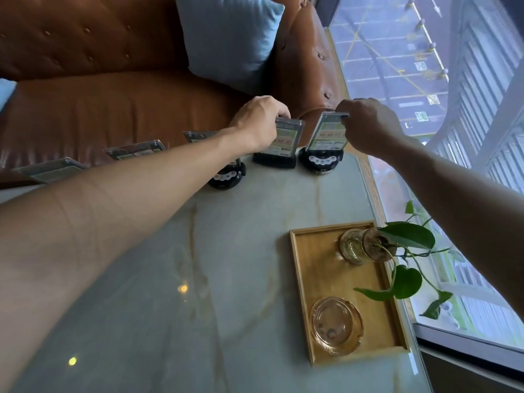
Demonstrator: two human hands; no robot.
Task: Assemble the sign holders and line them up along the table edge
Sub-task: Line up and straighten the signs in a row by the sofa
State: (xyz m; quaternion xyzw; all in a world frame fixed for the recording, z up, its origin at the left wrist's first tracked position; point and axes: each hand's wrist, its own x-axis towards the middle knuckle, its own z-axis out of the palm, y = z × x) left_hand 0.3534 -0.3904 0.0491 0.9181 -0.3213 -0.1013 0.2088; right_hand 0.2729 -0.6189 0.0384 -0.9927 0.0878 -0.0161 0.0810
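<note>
Marble table (pixel 226 279) under my forearms, my left hand (pixel 259 123) gripping one sign holder (pixel 280 144), my right hand (pixel 368 124) pinching the next sign holder's top (pixel 326 137).

No legible text on the sign holders (pixel 326 134)

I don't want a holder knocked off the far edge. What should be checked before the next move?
1. Right hand grips top of rightmost holder: ok.
2. Left hand grips the next holder: ok.
3. Both held holders upright on their bases: ok.
4. Bases fully on the table: cannot tell, they sit close to the edge.
5. Row evenly lined up: cannot tell, the left arm hides part.
6. Tray clear of the hands: ok.
</note>
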